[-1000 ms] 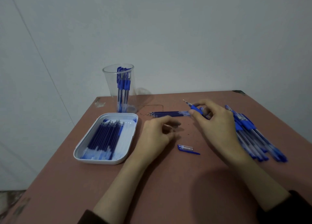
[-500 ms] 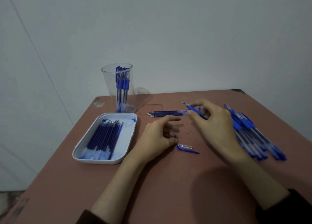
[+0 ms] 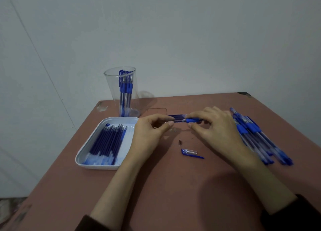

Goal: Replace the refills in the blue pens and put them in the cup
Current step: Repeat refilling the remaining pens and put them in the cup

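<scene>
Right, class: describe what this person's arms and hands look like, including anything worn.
The left hand and right hand are bare: no gloves, rings or watch show. The forearms are uncovered. A dark left sleeve and dark right sleeve begin near the frame's bottom edge.

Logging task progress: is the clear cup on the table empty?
No, several blue pens stand upright inside the clear cup.

Clear glossy plastic cup [image 3: 119, 91], smooth white plastic tray [image 3: 90, 149], matt table [image 3: 173, 187].
</scene>
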Demonstrator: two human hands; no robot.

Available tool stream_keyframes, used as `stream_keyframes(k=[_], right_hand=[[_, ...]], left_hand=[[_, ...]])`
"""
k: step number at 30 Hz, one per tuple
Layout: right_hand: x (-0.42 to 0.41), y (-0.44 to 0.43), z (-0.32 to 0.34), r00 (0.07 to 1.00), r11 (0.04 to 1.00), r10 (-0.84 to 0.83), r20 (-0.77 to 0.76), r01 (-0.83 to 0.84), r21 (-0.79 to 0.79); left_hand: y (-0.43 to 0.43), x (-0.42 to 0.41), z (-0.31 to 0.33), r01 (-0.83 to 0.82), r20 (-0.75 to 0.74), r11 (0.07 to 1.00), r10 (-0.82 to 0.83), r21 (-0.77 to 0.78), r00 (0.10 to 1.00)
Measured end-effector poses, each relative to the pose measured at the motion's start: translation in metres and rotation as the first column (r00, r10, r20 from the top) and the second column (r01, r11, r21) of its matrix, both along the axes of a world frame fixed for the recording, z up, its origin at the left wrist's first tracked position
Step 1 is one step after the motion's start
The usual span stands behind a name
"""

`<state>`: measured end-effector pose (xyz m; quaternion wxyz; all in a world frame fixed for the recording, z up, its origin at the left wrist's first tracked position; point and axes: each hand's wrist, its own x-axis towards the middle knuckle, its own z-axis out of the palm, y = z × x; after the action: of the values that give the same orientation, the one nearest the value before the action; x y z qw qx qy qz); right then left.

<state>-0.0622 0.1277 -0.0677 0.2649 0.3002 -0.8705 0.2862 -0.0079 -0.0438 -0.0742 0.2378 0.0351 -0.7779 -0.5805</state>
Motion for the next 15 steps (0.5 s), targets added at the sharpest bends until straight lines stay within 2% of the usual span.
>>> stream_keyframes(k=[1, 3, 5, 7, 9, 15], right_hand=[[-0.001, 0.002, 0.001, 1.0, 1.0, -0.011, 0.008, 0.011, -0.009], [-0.002, 0.004, 0.002, 1.0, 1.0, -0.016, 0.018, 0.017, -0.014], [-0.001, 0.001, 0.001, 1.0, 1.0, -0.011, 0.014, 0.011, 0.007], [0.001, -0.001, 0.0, 1.0, 1.0, 0.003, 0.002, -0.003, 0.024], [0.001, 0.0, 0.001, 1.0, 1.0, 0.0, 0.014, 0.0, 0.019], [-0.006, 0.008, 0.004, 0.981, 0.99, -0.138, 0.136, 0.141, -0.015]], left_hand=[[-0.002, 0.0, 0.0, -0.026, -0.007, 0.999, 0.026, -0.039, 1.0], [-0.003, 0.001, -0.001, -0.089, -0.068, 0.961, 0.073, -0.262, 0.995], [-0.001, 0.002, -0.003, -0.119, -0.155, 0.856, 0.046, -0.503, 0.987], [0.0, 0.0, -0.003, -0.13, -0.192, 0.764, 0.008, -0.632, 0.981], [-0.005, 0.0, 0.003, -0.173, -0.234, 0.694, 0.006, -0.699, 0.972], [-0.048, 0.0, 0.034, -0.145, -0.086, 0.571, 0.13, -0.808, 0.988]])
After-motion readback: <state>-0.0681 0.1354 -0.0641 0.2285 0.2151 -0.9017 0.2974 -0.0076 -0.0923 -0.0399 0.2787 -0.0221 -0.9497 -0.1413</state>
